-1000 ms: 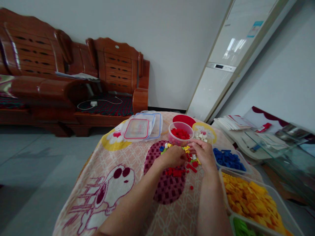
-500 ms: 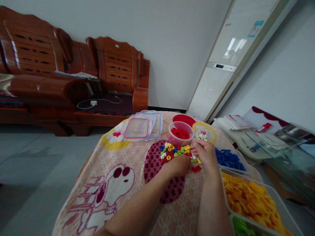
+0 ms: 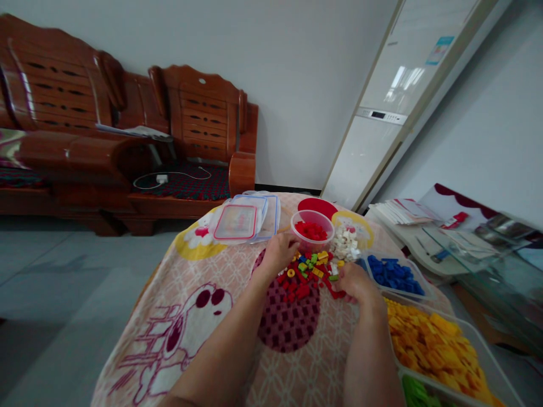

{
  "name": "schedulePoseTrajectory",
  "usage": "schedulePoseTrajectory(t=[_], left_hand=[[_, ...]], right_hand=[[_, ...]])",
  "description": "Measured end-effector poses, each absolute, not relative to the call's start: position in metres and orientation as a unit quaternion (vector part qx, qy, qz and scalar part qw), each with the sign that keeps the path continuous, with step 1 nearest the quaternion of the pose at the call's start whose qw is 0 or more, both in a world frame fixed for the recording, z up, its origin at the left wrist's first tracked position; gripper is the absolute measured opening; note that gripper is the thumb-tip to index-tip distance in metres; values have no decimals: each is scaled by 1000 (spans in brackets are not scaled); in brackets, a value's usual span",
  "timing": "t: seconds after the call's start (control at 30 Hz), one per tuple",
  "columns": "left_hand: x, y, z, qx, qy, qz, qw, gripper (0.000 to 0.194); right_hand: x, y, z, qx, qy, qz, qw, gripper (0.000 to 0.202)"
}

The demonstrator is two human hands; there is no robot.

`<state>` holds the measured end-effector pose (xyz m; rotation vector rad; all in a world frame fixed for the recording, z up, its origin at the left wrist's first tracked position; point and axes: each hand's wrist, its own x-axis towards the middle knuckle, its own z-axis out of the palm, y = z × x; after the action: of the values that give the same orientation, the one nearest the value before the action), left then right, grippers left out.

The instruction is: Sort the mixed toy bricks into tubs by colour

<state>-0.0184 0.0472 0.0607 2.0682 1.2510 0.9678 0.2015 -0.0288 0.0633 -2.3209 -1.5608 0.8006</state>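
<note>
A pile of small mixed-colour bricks point(image 3: 302, 287) lies on the patterned cloth. My left hand point(image 3: 280, 251) is at the pile's upper left, beside the round tub point(image 3: 313, 244) of red bricks, its fingers curled together; what they hold, if anything, is hidden. At the pile's right edge, my right hand point(image 3: 354, 282) reaches down with its fingers bent around red bricks, and its fingertips are partly hidden. White bricks point(image 3: 345, 244) are heaped just right of the tub. Behind my right hand stands a clear box of blue bricks point(image 3: 395, 275).
A large box of yellow bricks point(image 3: 436, 345) and green bricks point(image 3: 418, 391) sit at the near right. Clear lids point(image 3: 236, 221) lie at the back left, a red lid point(image 3: 317, 207) behind the tub. A glass-topped stand point(image 3: 504, 265) is beyond the table's right side.
My left hand has moved up and left from the middle of the pile to beside the tub. My right hand has come down from near the white bricks, uncovering them.
</note>
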Motion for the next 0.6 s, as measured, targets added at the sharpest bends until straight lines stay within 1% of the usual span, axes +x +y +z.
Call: schedulePoseTrajectory(t=[0.17, 0.27, 0.37, 0.47, 0.6], left_hand=[[-27, 55, 47, 705, 536, 384, 261, 25], [-31, 58, 42, 678, 582, 376, 245, 25], [-34, 60, 38, 666, 612, 363, 224, 24], [-34, 61, 36, 660, 622, 363, 215, 25], [-34, 60, 35, 651, 637, 364, 194, 25]], right_hand=[[190, -28, 70, -750, -590, 246, 170, 27], [189, -31, 75, -721, -614, 254, 198, 18], [186, -32, 81, -711, -601, 278, 238, 10], [181, -31, 86, -698, -566, 317, 302, 6], [170, -24, 88, -647, -531, 356, 415, 14]])
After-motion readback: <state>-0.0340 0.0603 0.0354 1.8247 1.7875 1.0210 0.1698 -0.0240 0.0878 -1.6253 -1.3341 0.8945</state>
